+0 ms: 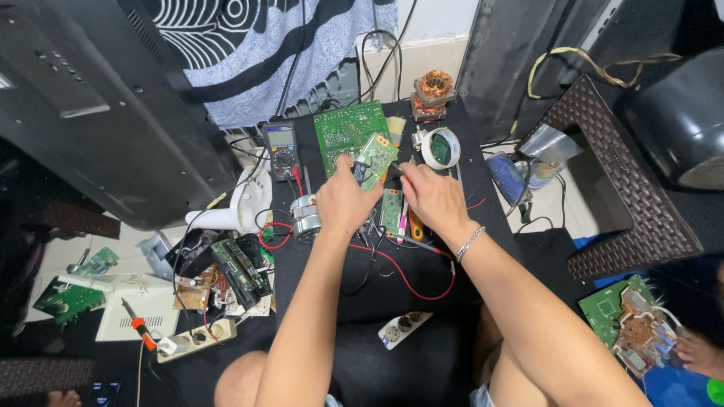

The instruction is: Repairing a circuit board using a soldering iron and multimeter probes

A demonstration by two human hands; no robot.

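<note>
My left hand [345, 200] grips a small green circuit board [374, 157] and holds it tilted above a black cloth-covered work surface [392, 301]. My right hand [435, 197], with a silver bracelet on the wrist, pinches a thin probe tip against the board's right edge. Red and black test leads [407, 280] trail from under my hands across the cloth. A grey multimeter [283, 149] lies to the left of the board, and a larger green circuit board [347, 126] lies behind it.
A roll of tape [440, 147] and a copper-wound motor core [434, 89] sit at the back. A small motor [304, 217], loose boards [240, 265], a soldering iron [139, 324] and a white power strip [403, 328] surround my arms. Dark screen panels [90, 98] lean at left; a woven stool [611, 181] stands right.
</note>
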